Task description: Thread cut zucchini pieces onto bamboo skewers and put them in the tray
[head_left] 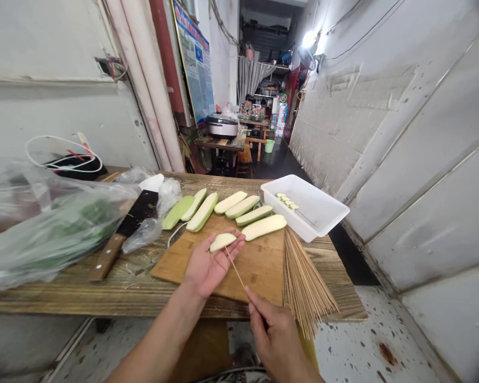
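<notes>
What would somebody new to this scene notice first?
Probably the left hand, palm up over the cutting board, cradling a pale slice with a thin stick from the right hand at its edge. Next, likely the fanned bundle of sticks along the board's right side, and the dark-bladed cleaver lying left of the board.
</notes>
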`<state>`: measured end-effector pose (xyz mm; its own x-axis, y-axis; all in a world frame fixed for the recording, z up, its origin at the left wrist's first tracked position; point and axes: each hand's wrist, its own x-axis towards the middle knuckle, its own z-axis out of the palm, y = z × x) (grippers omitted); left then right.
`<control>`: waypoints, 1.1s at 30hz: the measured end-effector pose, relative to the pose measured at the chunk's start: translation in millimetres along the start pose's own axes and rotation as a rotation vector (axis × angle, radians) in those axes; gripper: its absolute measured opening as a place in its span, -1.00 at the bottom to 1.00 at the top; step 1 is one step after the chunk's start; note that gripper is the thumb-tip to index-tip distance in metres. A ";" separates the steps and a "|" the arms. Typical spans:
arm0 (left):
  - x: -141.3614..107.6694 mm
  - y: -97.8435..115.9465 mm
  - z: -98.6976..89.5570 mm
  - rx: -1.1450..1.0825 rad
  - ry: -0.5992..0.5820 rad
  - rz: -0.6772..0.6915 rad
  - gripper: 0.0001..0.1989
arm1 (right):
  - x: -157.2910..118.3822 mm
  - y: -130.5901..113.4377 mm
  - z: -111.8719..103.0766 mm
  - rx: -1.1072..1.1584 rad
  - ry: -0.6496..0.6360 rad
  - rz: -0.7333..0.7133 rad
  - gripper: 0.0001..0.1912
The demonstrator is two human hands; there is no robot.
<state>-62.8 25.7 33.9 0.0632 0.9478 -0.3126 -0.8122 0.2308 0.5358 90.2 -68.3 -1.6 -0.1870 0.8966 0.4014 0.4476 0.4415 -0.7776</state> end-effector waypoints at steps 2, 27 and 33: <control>-1.3 -2.9 0.2 0.005 -0.012 0.004 -0.72 | -0.6 0.9 0.5 0.004 0.008 0.002 -0.63; -11.5 -27.9 12.2 0.247 -0.001 0.081 -0.80 | 2.6 6.2 12.4 -0.008 0.065 0.036 -0.65; -12.6 -29.2 11.8 0.245 -0.030 0.064 -0.81 | 8.8 8.2 13.7 -0.007 0.079 0.036 -0.66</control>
<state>-33.0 9.6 31.5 0.0366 0.9675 -0.2504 -0.6508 0.2132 0.7287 80.2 -56.3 -11.1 -0.1011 0.9061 0.4108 0.4592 0.4088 -0.7887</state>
